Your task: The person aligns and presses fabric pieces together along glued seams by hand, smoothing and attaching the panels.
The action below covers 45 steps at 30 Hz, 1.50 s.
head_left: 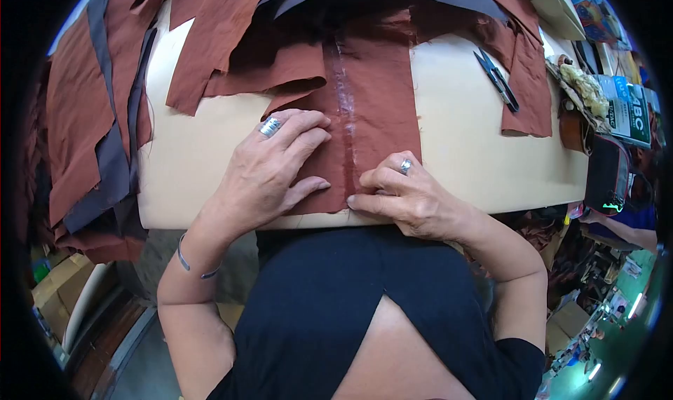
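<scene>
A rust-brown piece of fabric (pixel 384 95) lies lengthwise before me, its near end close to the table edge. Down its middle runs a fold or seam line with whitish, shiny streaks. My left hand (pixel 275 163), with a ring, rests on the fabric left of that line, thumb apart from the slightly bent fingers. At the near end, right of the line, my right hand (pixel 410 198) has its fingers curled and its thumb tip at the fabric's edge, pinching the cloth there. Part of the cloth under both hands is hidden.
Thread snips (pixel 496 81) lie at the right on another brown piece. More brown and dark grey fabric pieces (pixel 77 119) hang over the table's left side and heap at the back. Along the right edge are a dark pouch (pixel 607 172) and a green-white ABC box (pixel 629 116).
</scene>
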Available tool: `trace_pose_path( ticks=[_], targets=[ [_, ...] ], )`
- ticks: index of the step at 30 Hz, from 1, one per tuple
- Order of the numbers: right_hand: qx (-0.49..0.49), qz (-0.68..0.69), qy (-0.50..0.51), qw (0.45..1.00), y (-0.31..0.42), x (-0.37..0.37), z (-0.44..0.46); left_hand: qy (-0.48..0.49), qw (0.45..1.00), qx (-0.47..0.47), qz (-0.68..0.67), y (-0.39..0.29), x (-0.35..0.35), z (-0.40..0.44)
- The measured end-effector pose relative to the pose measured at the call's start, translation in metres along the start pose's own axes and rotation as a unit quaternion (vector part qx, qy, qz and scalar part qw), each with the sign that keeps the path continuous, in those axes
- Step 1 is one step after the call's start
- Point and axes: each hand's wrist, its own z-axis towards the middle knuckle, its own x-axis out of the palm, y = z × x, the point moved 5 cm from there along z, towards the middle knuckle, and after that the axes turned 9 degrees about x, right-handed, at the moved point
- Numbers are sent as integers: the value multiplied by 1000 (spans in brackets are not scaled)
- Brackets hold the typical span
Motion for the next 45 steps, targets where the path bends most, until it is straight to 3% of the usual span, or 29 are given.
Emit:
trace_pose_path(
  ticks=[3, 7, 9, 12, 14, 17, 20, 22, 29, 31, 33, 35, 38, 41, 42, 44, 45],
  targets=[
    [-13, -82, -19, 996, 3, 7, -4, 4, 1000, 7, 16, -1, -3, 3],
    [53, 71, -21, 996, -11, -24, -7, 18, 1000, 2, 23, 3, -4, 12],
    [162, 106, -160, 968, -25, -77, -24, -15, 1000, 0, 10, 10, -2, 20],
    [280, -193, -337, 878, -43, -165, -82, -31, 999, 11, 37, 16, -1, 32],
    [387, -249, -401, 792, -62, -209, -138, -29, 998, -24, 50, 18, -7, 37],
    [509, -401, -329, 686, -91, -247, -204, -30, 989, -31, 145, 20, -15, 41],
    [580, -448, -210, 647, -110, -254, -226, -10, 978, -76, 193, 26, -18, 43],
    [622, -421, -156, 641, -136, -260, -241, -8, 970, -89, 226, 27, -21, 43],
    [718, -279, -36, 637, -182, -268, -258, -6, 961, -3, 278, 24, -26, 45],
    [634, -239, -92, 730, -167, -271, -245, -28, 968, -6, 250, 31, -27, 44],
    [519, -310, -190, 774, -153, -272, -249, -62, 970, 1, 236, 40, -27, 44],
    [470, -391, -220, 761, -157, -268, -280, -85, 971, -8, 221, 46, -30, 46],
    [539, -395, -200, 716, -113, -244, -246, -98, 970, -15, 221, 49, -32, 51],
    [487, -505, -178, 690, -70, -229, -192, -112, 960, 8, 256, 52, -31, 53],
    [411, -505, -219, 727, -58, -223, -165, -112, 961, 6, 255, 53, -30, 54],
    [343, -332, -320, 818, -34, -195, -95, -101, 966, 0, 238, 59, -27, 56],
    [268, -254, -303, 878, -27, -177, -59, -92, 971, -8, 222, 63, -25, 56]
  ],
)
